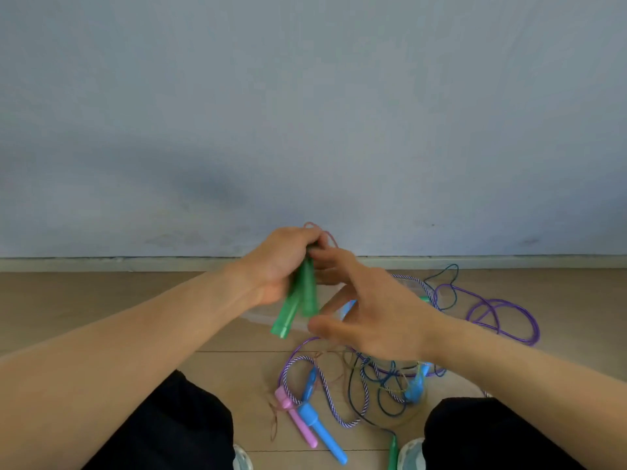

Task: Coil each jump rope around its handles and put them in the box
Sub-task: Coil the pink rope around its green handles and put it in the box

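Above the floor, I am clenching both green handles (298,296) together in my left hand (274,266) so the cord (322,232) wraps tight; my right hand (369,310) is released, fingers spread, beside them. Behind, mostly hidden, the box (261,318) is waiting.

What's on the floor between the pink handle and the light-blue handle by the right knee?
Head view: tangled rope: a purple-and-white braided rope and thin dark blue cord loop across the wood floor between pink handle and light-blue handle.

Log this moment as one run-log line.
left hand: grips green handles | right hand: open beside them | other ropes: loose on floor
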